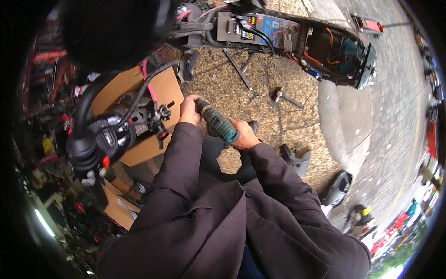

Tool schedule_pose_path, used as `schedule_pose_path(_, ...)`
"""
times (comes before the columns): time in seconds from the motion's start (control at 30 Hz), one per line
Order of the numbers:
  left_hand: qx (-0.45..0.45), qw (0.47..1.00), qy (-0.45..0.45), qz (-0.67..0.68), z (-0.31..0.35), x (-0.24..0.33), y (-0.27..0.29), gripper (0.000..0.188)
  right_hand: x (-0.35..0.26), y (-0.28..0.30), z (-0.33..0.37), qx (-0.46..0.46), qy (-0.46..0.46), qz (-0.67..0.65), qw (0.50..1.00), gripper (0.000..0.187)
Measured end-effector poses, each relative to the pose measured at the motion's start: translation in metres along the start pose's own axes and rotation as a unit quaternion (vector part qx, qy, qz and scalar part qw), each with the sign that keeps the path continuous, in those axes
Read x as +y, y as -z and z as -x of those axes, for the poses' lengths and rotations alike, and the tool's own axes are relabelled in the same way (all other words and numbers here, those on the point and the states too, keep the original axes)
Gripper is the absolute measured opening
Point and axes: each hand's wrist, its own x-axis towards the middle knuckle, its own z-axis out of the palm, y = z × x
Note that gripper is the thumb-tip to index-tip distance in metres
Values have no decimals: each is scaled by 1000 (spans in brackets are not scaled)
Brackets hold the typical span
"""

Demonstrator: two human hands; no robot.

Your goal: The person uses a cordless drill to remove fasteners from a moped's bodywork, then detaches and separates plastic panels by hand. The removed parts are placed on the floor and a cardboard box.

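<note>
Across my lap, both hands hold a teal and black power tool that looks like an angle grinder. My left hand is closed round its dark front end, at the upper left. Lower down, my right hand wraps the teal rear end of the body. The tool lies tilted, its front end pointing up and left. What the front end carries is hidden by my left hand and too dark to make out.
A stripped scooter body with exposed battery and wires lies ahead. On the ground are a hammer, a metal bar and a grey plastic part. Left stand scooter handlebars with hanging cables and an opened cardboard box.
</note>
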Motion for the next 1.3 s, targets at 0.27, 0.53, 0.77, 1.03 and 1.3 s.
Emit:
schedule_pose_path(0.27,-74,981,-75,-162,-147,-61,-37,21,174,-28,-64,175,-90,-368,909,44)
schedule_pose_path(0.53,-192,891,-103,-399,-321,-107,-89,21,357,-85,-178,226,-117,-714,653,24)
schedule_pose_path(0.77,-215,865,-126,-435,-429,-113,-92,18,445,-114,-262,220,-80,-753,615,20)
schedule_pose_path(1.03,-227,838,-194,-457,-461,-96,-93,30,450,-114,-308,303,-136,-691,642,28)
schedule_pose_path(1.3,-215,865,-191,-410,-493,-50,-84,28,444,-127,-321,278,-152,-660,681,22)
